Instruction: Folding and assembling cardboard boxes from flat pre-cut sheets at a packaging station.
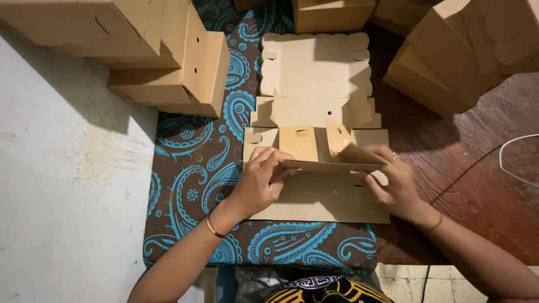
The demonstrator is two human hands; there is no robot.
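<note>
Lying under everything: a brown paisley cloth [191, 168]. Crowding its far edge: folded cardboard boxes [168, 67]. Trailing by its right edge: a white cable [511, 151].

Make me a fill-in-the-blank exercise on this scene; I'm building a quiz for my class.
1. Both hands grip a flat piece of ____.
2. The cloth under it has a blue ____ pattern.
3. The left hand has a ____ at its wrist.
4. Folded boxes stand ____ the cloth's far end.

Missing words: cardboard; paisley; bracelet; around

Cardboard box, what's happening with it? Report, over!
Both hands on it: left hand, right hand bending a flap of the flat cardboard box. Box half folded. Folded boxes stacked around, none blocking.
</note>
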